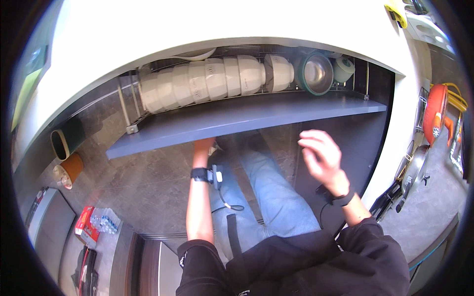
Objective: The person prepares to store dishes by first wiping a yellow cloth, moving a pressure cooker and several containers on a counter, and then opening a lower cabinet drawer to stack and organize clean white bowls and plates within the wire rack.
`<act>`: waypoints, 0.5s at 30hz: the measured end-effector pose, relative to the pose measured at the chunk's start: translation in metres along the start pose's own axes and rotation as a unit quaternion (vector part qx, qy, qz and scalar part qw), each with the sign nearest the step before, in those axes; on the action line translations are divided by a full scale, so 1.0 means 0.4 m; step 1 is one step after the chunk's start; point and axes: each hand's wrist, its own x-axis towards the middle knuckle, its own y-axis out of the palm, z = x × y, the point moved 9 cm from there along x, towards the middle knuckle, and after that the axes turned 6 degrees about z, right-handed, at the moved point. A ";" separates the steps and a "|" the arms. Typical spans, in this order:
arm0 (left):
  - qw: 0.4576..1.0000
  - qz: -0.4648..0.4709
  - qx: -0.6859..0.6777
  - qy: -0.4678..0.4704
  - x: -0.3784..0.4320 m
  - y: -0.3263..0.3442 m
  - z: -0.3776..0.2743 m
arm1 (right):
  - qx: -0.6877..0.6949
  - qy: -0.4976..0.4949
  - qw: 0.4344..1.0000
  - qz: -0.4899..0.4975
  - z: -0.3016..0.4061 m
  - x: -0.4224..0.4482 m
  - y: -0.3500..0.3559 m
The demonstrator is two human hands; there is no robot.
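A pulled-out drawer with a grey front spans the view before me, a wire rack inside it. In the rack a row of nested white bowls lies on its side, with another white bowl to the right. A metal bowl with a green rim and a pale green cup stand at the right end. My left hand is at the front's lower edge, its fingers mostly hidden beneath it. My right hand is raised right of centre, fingers apart and slightly curled, holding nothing.
A white countertop lies above the drawer. On the floor at left are a dark bin, an orange container, a red box and wrapped bottles. Pans and a red-orange round item lie at right.
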 end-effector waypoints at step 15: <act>0.919 -0.157 0.296 0.208 -0.204 -0.364 -0.489 | -0.189 0.038 0.979 0.064 -0.127 0.068 -0.006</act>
